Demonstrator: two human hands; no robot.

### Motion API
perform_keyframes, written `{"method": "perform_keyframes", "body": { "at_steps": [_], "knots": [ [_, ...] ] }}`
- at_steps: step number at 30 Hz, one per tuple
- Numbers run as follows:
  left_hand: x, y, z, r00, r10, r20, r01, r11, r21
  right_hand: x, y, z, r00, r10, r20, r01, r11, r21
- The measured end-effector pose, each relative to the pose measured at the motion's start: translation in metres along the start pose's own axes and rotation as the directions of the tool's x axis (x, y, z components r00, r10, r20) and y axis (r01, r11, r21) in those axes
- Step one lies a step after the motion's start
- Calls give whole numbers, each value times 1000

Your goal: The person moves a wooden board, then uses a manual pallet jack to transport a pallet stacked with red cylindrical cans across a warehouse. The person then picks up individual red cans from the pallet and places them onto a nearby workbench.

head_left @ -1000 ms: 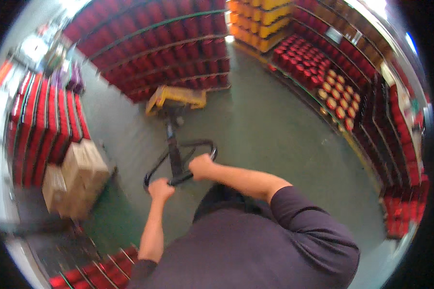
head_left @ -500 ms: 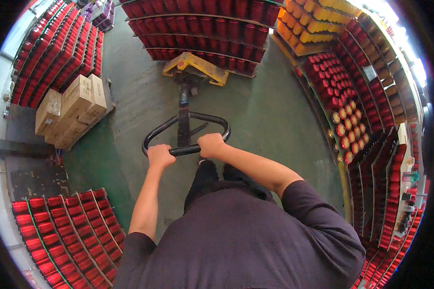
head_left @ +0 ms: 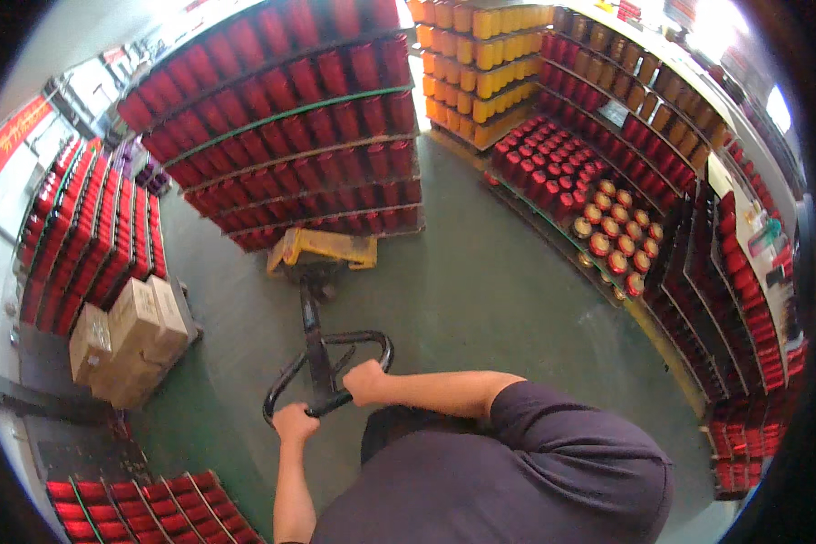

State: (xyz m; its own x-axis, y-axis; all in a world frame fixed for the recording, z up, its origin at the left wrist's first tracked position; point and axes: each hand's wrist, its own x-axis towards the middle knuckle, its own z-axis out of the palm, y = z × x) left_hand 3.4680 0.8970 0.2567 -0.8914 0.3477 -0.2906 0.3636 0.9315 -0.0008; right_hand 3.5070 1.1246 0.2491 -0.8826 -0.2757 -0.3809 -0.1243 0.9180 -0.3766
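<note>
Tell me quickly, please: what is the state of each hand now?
Left hand: closed around the black loop handle of the yellow pallet jack.
Right hand: closed on the same handle.

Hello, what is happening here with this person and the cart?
A person grips the black loop handle of a yellow pallet jack with both hands: the left hand on the near left of the loop, the right hand on its right side. The jack's yellow end sits at the foot of a tall stack of red containers on the green floor. Cardboard boxes are stacked to the left, and yellow containers stand further back.
</note>
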Motion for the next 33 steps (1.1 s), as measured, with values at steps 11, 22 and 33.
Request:
{"method": "perform_keyframes", "body": {
  "at_steps": [11,22,33],
  "knots": [
    [-78,29,20,1000,-12,-17,12,1000,-7,-70,-15,38,997,-25,-74,23,999,-28],
    [-151,65,49,999,-26,-45,25,1000,-15,-135,-16,80,998,-19,-65,15,998,-64],
    [-227,119,80,990,-116,-87,112,993,-42,-229,-2,87,992,-129,0,129,987,-98]
  ]
}}
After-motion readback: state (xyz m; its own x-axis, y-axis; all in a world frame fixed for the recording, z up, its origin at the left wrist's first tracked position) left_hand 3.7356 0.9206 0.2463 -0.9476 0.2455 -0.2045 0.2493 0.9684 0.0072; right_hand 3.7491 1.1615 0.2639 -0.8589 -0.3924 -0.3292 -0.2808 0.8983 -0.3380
